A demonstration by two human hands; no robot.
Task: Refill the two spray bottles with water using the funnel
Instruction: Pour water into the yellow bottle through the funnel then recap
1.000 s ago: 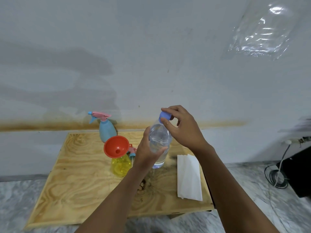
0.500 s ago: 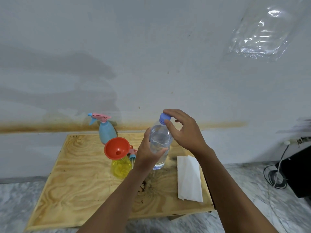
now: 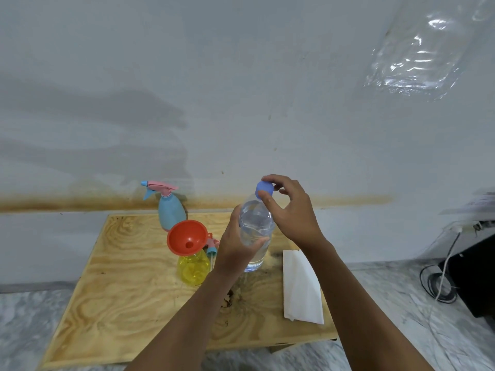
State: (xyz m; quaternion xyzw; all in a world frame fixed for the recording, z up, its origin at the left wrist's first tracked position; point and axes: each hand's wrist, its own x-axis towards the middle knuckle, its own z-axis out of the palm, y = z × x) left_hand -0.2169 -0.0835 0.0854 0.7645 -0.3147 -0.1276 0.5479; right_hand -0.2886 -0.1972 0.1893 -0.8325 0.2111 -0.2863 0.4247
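My left hand (image 3: 237, 246) grips the middle of a clear water bottle (image 3: 257, 223), held upright above the wooden table (image 3: 112, 303). My right hand (image 3: 290, 210) pinches the bottle's blue cap (image 3: 264, 189) between thumb and fingers. To the left stands a yellow spray bottle (image 3: 193, 269) with an orange funnel (image 3: 187, 238) seated in its neck. Its pink and blue spray head (image 3: 212, 247) lies just behind it, partly hidden by my left hand. A blue spray bottle (image 3: 170, 210) with a pink trigger head stands at the table's back edge.
A folded white paper towel (image 3: 301, 287) lies on the table's right side. A white wall rises right behind the table. Coiled cables (image 3: 439, 283) and a black box (image 3: 474, 274) sit on the marble floor at the right.
My right hand's fingers have shifted around the blue cap while the left hand keeps the bottle steady. The bottle stays in about the same place.
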